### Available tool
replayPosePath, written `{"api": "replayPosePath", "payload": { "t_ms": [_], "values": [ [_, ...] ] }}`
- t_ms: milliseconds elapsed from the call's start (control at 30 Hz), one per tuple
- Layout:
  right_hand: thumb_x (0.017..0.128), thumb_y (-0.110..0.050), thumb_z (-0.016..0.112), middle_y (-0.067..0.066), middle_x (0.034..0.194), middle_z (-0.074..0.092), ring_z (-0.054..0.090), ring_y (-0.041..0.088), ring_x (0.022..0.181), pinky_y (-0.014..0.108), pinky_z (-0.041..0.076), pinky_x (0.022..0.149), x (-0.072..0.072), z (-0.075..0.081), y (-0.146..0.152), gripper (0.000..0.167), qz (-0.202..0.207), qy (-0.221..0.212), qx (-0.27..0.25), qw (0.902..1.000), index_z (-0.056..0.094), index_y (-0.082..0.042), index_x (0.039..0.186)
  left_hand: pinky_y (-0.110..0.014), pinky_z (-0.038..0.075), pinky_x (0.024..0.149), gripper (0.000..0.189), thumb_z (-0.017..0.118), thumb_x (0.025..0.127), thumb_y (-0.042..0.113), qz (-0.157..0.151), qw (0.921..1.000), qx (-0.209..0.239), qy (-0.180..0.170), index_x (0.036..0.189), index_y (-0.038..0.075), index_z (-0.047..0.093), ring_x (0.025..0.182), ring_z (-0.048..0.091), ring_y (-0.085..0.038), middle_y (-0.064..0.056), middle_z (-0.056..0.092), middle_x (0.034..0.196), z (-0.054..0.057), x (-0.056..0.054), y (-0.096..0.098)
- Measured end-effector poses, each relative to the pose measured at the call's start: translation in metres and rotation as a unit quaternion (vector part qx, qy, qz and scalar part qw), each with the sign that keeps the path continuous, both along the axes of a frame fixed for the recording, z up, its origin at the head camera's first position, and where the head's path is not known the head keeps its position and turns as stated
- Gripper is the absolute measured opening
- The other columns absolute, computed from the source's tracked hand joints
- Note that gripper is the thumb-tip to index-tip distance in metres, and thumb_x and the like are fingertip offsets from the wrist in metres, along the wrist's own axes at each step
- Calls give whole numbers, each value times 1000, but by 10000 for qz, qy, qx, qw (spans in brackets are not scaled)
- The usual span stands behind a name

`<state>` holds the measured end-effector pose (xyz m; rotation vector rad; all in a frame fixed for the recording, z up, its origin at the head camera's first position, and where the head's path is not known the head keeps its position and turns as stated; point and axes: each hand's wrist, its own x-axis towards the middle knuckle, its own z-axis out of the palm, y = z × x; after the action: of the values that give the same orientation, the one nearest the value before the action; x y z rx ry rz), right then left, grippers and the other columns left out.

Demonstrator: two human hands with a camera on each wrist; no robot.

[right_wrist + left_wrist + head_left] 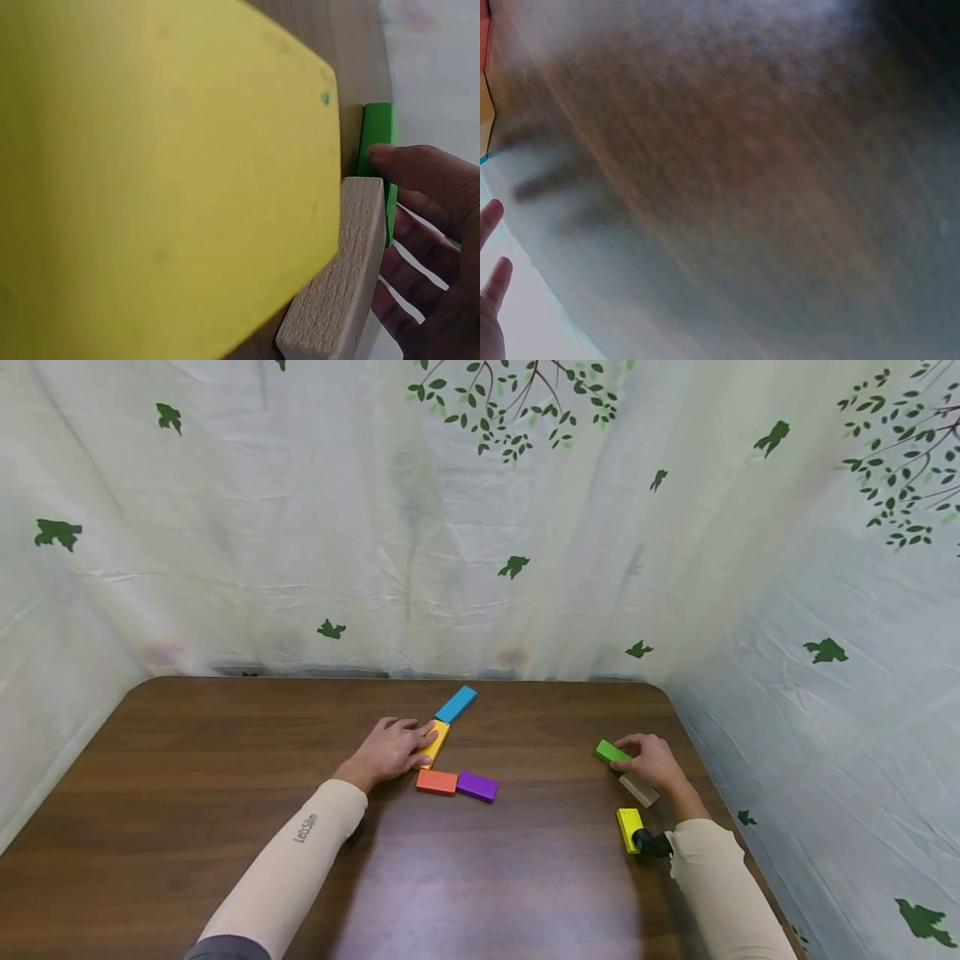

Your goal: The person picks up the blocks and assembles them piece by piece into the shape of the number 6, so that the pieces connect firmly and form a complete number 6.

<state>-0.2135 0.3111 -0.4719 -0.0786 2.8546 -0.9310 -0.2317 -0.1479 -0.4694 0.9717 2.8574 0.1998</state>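
Observation:
On the left, my left hand (390,750) lies with fingers spread, its fingertips resting on an orange-yellow block (437,742). A blue block (456,703) continues from that block's far end. By its near end sits a red-orange block (437,782), end to end with a purple block (477,787). At the right, my right hand (651,762) pinches a green block (611,752), the thumb on its near side and the fingers behind it. Next to that hand lies a plain wooden block (337,270), partly hidden in the head view.
A bright yellow block (629,828) lies beside my right wrist and fills much of the right wrist view. The brown wooden table (555,860) ends at a pale curtain (420,568) behind and on both sides, printed with green leaves.

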Motion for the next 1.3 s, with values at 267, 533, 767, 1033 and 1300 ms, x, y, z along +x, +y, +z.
{"api": "replayPosePath", "payload": {
  "t_ms": [267,533,767,1033,1300],
  "values": [
    [80,-10,76,19,99,67,60,28,87,42,51,74,-1,0,1,34,9,51,40,10000,68,7,109,-58,26,106,54,57,96,36,-32,10000,13,27,143,11,47,133,40,-38,-8,42,149,0,-1,2],
    [80,-11,76,17,97,67,60,28,85,43,51,75,-1,0,0,33,117,115,97,9998,68,6,107,-58,26,106,55,58,96,36,-22,10000,1,23,143,11,47,133,40,-38,-8,42,149,1,-2,3],
    [80,-13,77,16,96,67,59,26,84,42,50,75,-1,1,-5,33,252,192,142,9994,69,5,106,-59,27,106,55,57,96,36,-7,10000,-8,3,143,11,46,133,40,-38,-8,41,149,3,-2,3],
    [78,-14,78,13,94,68,60,24,83,39,50,75,1,2,-15,32,443,155,104,9988,70,3,104,-59,27,106,55,57,96,37,-7,10000,-5,-18,143,11,46,133,40,-38,-8,41,149,1,-1,2],
    [78,-14,80,11,95,68,60,22,83,40,51,78,4,5,-26,31,584,150,113,9981,71,2,103,-59,26,106,55,57,96,37,20,10000,2,-4,143,11,47,133,39,-38,-8,41,149,1,0,0]
  ]
}}
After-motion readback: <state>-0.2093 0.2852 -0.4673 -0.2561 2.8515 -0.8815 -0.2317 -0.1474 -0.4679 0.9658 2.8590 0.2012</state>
